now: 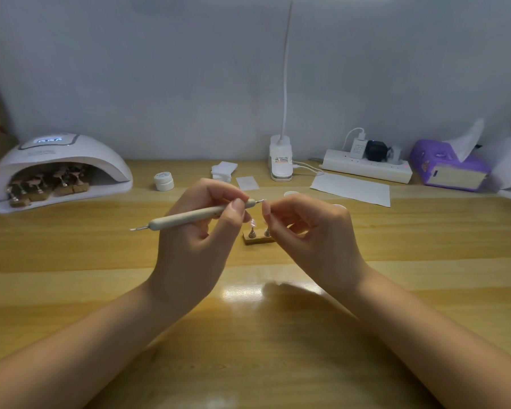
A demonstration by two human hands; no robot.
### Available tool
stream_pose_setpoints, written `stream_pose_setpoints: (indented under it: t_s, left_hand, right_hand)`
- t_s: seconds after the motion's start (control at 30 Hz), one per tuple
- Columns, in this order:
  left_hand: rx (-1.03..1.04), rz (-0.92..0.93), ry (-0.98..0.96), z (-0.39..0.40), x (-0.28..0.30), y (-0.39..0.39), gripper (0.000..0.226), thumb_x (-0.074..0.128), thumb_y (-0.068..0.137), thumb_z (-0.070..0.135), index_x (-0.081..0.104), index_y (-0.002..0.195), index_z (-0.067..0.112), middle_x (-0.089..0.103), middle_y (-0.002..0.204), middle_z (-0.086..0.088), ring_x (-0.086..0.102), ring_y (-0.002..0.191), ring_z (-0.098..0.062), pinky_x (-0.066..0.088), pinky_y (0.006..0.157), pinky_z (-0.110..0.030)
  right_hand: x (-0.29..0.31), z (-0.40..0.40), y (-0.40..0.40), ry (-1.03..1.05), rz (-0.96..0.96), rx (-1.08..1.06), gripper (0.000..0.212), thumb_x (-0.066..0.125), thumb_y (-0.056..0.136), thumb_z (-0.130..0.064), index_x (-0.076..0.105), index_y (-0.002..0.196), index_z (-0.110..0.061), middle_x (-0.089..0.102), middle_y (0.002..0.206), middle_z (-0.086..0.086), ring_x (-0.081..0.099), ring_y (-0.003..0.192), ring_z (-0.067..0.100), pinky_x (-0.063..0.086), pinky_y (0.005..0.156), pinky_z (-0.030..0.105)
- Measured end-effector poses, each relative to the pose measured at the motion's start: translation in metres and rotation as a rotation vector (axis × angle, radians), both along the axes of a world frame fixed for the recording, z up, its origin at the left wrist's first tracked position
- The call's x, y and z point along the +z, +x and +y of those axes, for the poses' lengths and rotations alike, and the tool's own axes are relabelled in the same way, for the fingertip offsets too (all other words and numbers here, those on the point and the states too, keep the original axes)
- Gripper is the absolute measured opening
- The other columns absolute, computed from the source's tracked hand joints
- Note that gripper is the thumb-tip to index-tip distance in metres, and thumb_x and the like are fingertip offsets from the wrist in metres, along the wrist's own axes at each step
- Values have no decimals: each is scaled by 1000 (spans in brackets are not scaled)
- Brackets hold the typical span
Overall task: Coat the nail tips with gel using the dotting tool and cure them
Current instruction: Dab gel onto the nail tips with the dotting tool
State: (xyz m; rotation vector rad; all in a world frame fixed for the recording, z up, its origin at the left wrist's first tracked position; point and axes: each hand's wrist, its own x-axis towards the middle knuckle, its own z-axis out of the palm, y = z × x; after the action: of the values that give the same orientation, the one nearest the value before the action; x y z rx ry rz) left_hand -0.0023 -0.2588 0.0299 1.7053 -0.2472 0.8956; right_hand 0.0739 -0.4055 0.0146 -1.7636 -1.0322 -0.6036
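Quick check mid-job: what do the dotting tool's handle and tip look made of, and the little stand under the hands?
Dotting tool: the handle looks like matte cream plastic or painted wood, with no glare; both thin ends glint grey, probably metal. The left hand pinches it near the front end. Stand: the tan block base looks like wood or cork, hard to tell; its small pegs look like dull metal.

Both your forearms reached in from the lower corners, bare, converging mid-frame. Your left hand (201, 231) was raised, palm turned toward you, thumb and fingers curled in a pinch grip. Your right hand (310, 231) was level with it, back toward camera, fingers curled, fingertips (266, 208) nearly meeting the left's.
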Motion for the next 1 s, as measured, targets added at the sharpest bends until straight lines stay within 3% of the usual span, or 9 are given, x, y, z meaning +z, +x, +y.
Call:
stream_pose_setpoints:
  t_s: [1.0]
  left_hand:
    - [10,24,34,-1,-2,0,15,57,86,25,62,90,12,66,80,2,66,76,-15,56,70,-29]
  right_hand:
    - [-2,0,1,11,-57,-10,10,69,87,-12,72,90,-3,72,77,1,68,68,7,57,60,28]
